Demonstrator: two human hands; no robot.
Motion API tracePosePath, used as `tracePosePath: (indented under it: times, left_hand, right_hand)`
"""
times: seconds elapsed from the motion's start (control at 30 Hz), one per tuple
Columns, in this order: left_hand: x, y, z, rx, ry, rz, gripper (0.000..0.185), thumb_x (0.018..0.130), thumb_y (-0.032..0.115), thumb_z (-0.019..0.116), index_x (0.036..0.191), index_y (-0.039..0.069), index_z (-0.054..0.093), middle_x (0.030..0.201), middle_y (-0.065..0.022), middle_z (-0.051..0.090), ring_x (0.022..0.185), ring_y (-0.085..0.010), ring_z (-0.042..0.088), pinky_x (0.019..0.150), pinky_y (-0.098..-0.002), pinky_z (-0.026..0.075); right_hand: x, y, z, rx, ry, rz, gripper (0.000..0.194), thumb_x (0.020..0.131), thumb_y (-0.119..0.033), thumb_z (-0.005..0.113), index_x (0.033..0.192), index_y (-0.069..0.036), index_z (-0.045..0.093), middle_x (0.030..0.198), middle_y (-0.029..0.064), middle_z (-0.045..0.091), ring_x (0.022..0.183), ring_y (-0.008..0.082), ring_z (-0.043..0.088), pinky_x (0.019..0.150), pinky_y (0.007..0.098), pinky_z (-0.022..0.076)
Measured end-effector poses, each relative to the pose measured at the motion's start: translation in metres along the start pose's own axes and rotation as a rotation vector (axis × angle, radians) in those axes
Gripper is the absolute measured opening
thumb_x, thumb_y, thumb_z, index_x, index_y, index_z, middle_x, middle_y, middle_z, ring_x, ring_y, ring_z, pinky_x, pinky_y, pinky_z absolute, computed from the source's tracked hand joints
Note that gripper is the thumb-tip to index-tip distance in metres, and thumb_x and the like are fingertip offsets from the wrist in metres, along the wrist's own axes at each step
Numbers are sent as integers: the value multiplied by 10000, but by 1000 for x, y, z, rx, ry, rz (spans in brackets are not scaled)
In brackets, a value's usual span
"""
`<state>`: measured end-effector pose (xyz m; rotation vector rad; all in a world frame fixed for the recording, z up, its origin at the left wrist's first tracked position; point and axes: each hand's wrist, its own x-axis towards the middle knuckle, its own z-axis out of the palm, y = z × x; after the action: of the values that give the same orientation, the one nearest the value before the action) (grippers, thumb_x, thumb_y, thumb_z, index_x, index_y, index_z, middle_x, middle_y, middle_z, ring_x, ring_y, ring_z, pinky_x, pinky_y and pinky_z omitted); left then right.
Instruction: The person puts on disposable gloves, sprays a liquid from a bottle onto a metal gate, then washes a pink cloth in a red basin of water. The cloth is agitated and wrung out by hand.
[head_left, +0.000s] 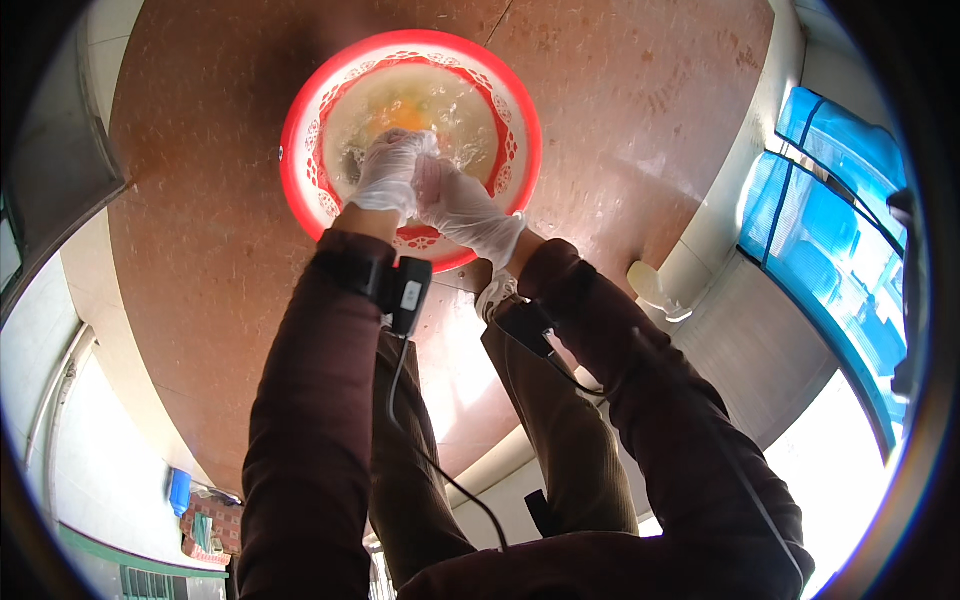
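Note:
A round basin (529, 150) with a red rim and a white, red-patterned wall stands on the brown floor in front of my feet. The water (472, 112) in it is cloudy and rippled, with splashes around my hands. My left hand (396, 171) and my right hand (459, 202) wear thin whitish disposable gloves and press together over the near half of the basin, fingers curled. Just past the fingers shows a blurred orange thing (403, 115) in the water. Whatever may lie between my palms is hidden.
Black devices with cables are strapped at my left wrist (411, 296) and right wrist (525, 328). My shoe (496, 292) is close to the basin's near side. A pale object (654, 289) lies farther right, near a blue translucent cover (806, 217). A dark panel (67, 127) stands at the left.

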<state>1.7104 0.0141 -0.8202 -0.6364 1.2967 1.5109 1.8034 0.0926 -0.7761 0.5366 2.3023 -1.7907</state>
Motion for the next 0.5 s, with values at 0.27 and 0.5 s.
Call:
tracePosePath:
  times: [0.27, 0.5]
  left_hand:
    - [20, -51, -5, 36, 398, 142, 162, 755, 166, 681, 788, 66, 558, 681, -51, 586, 659, -206, 594, 631, -344, 484]
    - [-49, -6, -33, -291, -308, 95, 714, 730, 524, 729, 1226, 74, 483, 1241, -128, 506, 1133, -302, 513, 955, -448, 448]
  right_hand:
    - [-16, 23, 19, -609, 144, 128, 300, 836, -248, 582, 996, -3, 514, 765, 191, 621, 706, 358, 636, 571, 448, 505]
    - [-40, -26, -10, 997, -62, 718, 308, 884, -265, 577, 1054, -8, 566, 750, 88, 633, 628, 176, 572, 489, 285, 437]
